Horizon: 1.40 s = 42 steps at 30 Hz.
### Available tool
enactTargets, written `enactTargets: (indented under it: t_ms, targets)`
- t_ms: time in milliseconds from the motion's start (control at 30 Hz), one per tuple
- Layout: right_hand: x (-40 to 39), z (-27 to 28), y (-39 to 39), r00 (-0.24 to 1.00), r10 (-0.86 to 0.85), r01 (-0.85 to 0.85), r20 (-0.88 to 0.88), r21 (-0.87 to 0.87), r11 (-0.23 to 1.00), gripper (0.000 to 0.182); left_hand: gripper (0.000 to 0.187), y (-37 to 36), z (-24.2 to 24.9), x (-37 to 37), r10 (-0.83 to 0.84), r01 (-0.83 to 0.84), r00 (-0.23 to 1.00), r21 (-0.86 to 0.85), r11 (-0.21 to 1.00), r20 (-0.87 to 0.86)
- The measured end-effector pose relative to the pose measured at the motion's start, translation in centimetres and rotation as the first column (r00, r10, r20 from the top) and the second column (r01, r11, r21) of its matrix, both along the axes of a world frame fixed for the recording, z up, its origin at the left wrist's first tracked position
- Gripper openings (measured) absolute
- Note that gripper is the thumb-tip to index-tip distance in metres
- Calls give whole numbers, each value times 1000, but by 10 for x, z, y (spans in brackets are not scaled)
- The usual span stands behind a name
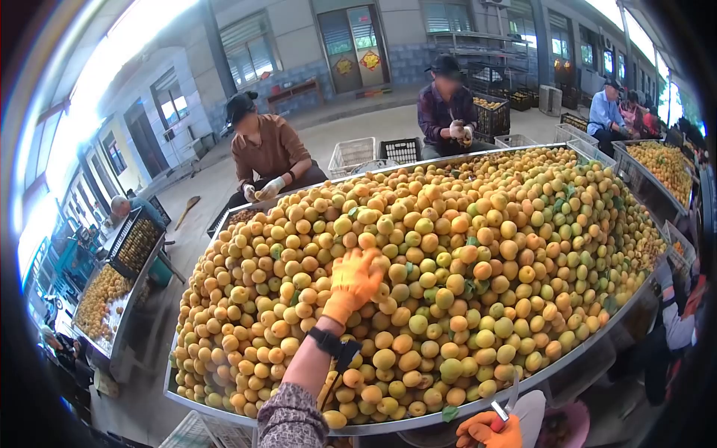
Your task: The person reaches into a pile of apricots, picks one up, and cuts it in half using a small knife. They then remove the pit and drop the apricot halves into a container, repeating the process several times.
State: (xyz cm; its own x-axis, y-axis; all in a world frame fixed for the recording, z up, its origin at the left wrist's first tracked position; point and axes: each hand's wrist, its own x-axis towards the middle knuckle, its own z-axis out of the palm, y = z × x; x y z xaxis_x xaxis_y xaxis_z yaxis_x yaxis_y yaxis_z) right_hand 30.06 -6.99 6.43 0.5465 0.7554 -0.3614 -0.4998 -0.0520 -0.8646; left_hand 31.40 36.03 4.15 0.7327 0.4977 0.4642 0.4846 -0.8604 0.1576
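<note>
My left hand [354, 282], in an orange glove with a dark band at the wrist, reaches onto a big heap of yellow-orange apricots [448, 224]. Its fingers are stretched over the fruit, and their tips touch apricots near the middle of the pile; the palm side is hidden. Low in the view, by the near rim, my right hand [489, 433] wears a matching glove. It is closed on a small knife [499, 420] with a red handle, whose metal blade points up. The heap fills a metal-edged table [403, 427].
Across the table sit two people [272, 153] [447, 112] with gloved hands. White crates [352, 155] stand beside them. A pink basin [571, 425] is at lower right. More fruit lies on tables at left [101, 299] and right [661, 168].
</note>
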Motion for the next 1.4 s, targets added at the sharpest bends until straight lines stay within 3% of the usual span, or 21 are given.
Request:
enactTargets:
  t_ms: [67, 100, 167, 233, 300, 367, 433, 500, 567, 633, 700, 733, 800, 833, 900, 933, 1033, 1133, 1233, 1367, 1400]
  targets:
    - [1, 1, 1, 1000, 15, -15, 19, -19, 1000, 16, 42, 27, -9, 19, 24, -23, 981, -8, 1000, 190]
    - [2, 3, 1, 999, 26, -25, 36, -33, 999, 16, 40, 45, -21, 33, -7, -27, 946, 100, 995, 324]
    - [0, 2, -1, 999, 4, -3, 51, -30, 1000, 15, 38, 65, -47, 47, 96, -139, 975, 212, 967, 200]
    - [0, 3, -2, 999, -2, 3, 52, -14, 1000, 15, 33, 45, -23, 43, 40, -23, 990, -123, 992, 136]
    - [-2, 5, -4, 998, -3, 3, 60, 7, 1000, 15, 24, 27, -25, 50, 79, -68, 996, -230, 971, 39]
    - [-4, 9, -6, 998, 9, -10, 58, 18, 1000, 15, 27, -28, -11, 30, 87, -84, 990, 25, 996, -113]
    - [-7, 8, -8, 998, 26, -28, 52, 32, 999, 15, 33, -65, -24, 4, -25, 34, 997, 129, 991, -70]
    - [-9, 5, -11, 999, 17, -20, 44, 61, 998, 15, 34, -75, -25, -18, -69, 70, 998, 88, 994, -13]
    - [-12, 9, -13, 999, 8, -12, 50, 81, 997, 16, 37, -69, -1, -40, 73, -87, 992, 140, 986, 101]
    - [-16, 15, -14, 995, 20, -25, 98, 51, 998, 16, 36, -36, 4, -54, 358, -393, 917, 244, 887, 175]
    - [-21, 17, -15, 997, 48, -52, 62, 72, 996, 16, 34, 0, -16, -77, 449, -448, 889, -37, 893, 86]
    - [-24, 15, -15, 997, 45, -50, 62, 91, 995, 16, 34, 1, -24, -81, 447, -445, 890, -38, 895, 89]
    - [-31, 11, -15, 998, 42, -48, 55, 111, 993, 16, 28, -15, -25, -95, 358, -360, 922, 15, 933, -145]
    - [-33, 10, -14, 996, 49, -56, 68, 103, 993, 16, 26, -26, -33, -97, 310, -308, 951, 59, 949, -11]
    - [-38, 11, -14, 994, 55, -63, 91, 83, 995, 15, 31, -60, -38, -97, 224, -226, 974, 31, 974, 38]
    - [-40, 14, -16, 991, 71, -82, 112, 92, 992, 15, 43, -79, -42, -97, 222, -220, 973, -41, 975, 57]
    - [-43, 16, -24, 988, 81, -95, 129, 108, 990, 15, 52, -107, -70, -108, 141, -152, 968, 38, 988, 208]
    - [-43, 14, -31, 989, 64, -80, 132, 123, 989, 14, 52, -117, -61, -101, 118, -157, 962, 144, 977, 248]
    - [-44, 12, -34, 991, 51, -64, 125, 99, 993, 14, 53, -104, -40, -67, 18, -21, 961, 6, 1000, 277]
    - [-46, 18, -33, 992, 63, -74, 106, 99, 992, 15, 38, -95, -37, -16, 100, -81, 985, 135, 988, -140]
    - [-46, 17, -35, 992, 50, -61, 115, 94, 994, 15, 34, -94, -37, -6, 163, -130, 973, 193, 973, -165]
